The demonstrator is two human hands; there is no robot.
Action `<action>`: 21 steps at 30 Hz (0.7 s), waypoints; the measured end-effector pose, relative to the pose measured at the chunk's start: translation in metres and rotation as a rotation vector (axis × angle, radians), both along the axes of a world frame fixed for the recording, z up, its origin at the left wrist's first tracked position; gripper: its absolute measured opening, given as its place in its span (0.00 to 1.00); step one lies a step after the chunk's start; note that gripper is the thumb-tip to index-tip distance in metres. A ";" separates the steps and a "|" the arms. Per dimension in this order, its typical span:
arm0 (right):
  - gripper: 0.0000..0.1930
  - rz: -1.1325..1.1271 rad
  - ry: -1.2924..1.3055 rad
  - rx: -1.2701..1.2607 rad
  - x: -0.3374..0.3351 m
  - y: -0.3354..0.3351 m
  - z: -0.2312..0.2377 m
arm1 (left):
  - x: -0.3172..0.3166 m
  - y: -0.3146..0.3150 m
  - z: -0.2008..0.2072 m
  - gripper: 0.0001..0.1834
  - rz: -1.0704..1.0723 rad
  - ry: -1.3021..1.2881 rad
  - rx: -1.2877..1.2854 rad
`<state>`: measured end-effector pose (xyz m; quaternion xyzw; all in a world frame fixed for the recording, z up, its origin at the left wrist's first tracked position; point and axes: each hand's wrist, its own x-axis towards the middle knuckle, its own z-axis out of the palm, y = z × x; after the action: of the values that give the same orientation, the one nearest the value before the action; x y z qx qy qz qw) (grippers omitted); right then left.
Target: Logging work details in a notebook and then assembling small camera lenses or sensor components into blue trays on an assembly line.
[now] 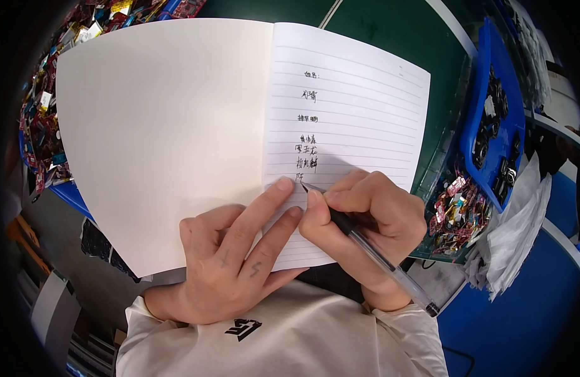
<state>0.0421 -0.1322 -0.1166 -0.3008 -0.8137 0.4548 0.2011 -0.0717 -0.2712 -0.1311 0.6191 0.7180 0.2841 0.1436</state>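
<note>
An open notebook (158, 125) lies before me, its left page blank and its right page ruled, with several short lines of dark handwriting down the middle. My right hand (371, 220) grips a pen (381, 256) with a clear barrel and a black grip. The pen's tip meets the ruled page at the lowest written line. Spread across the lower part of the notebook, my left hand (233, 254) rests flat with its fingers apart. Its index fingertip presses the paper just left of the pen tip.
A green table (390, 28) lies under the notebook. To the left is a heap of small shiny packets (48, 125) in a blue container. At right, a blue tray (473, 135) holds black parts, with more small packets (463, 210) below it and white plastic bags (516, 232) beside it.
</note>
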 end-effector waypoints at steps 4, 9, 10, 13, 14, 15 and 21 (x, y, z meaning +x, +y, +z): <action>0.13 -0.025 0.048 0.011 0.000 0.000 -0.003 | 0.001 0.000 0.000 0.36 0.001 0.005 -0.003; 0.13 -0.010 0.020 0.037 0.001 -0.001 -0.002 | 0.000 0.000 0.000 0.36 -0.003 -0.001 0.001; 0.13 -0.010 0.020 0.037 0.002 -0.001 -0.002 | 0.000 -0.001 0.000 0.36 -0.009 0.002 -0.005; 0.13 -0.029 0.023 0.011 0.003 -0.001 -0.002 | 0.000 -0.001 0.001 0.36 -0.004 -0.006 -0.010; 0.13 -0.043 0.022 -0.002 0.002 0.000 -0.001 | 0.000 0.000 0.001 0.36 -0.004 -0.005 -0.009; 0.12 -0.057 0.020 -0.017 0.002 0.000 -0.001 | 0.000 0.000 0.001 0.36 -0.005 0.002 -0.007; 0.13 -0.059 -0.005 -0.017 0.002 -0.001 0.000 | 0.000 -0.001 0.000 0.35 -0.004 0.009 0.000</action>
<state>0.0437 -0.1333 -0.1162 -0.3273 -0.8011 0.4551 0.2099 -0.0718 -0.2719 -0.1308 0.6216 0.7176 0.2808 0.1408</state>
